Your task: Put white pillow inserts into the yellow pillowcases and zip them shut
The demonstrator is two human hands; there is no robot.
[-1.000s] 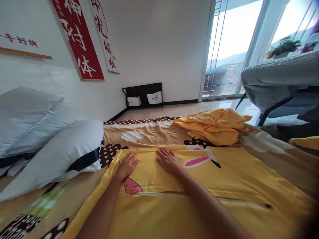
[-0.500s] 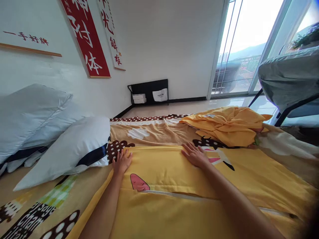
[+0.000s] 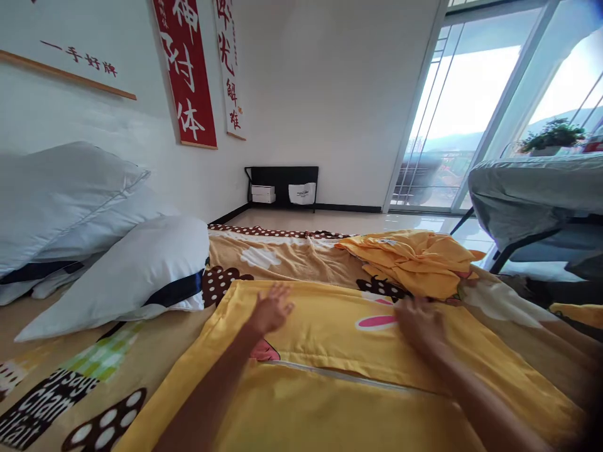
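A yellow printed cloth lies spread flat on the bed, with pink and white cartoon parts on it. Across it runs a long seam or opening edged in white. My left hand is over the cloth's far left part, fingers spread, holding nothing; whether it touches the cloth I cannot tell. Near the far edge, right of the pink oval print, my right hand is blurred by motion. Its fingers look stretched out over the cloth, and I see nothing held in them.
White pillows with dark blue bands lie at the left. A crumpled orange-yellow cloth sits beyond my right hand on the patterned brown blanket. A covered chair stands at the right by the glass door.
My left hand has moved right, away from the cloth's left edge. My right hand has moved right along the far edge. The view has tilted up and turned slightly.
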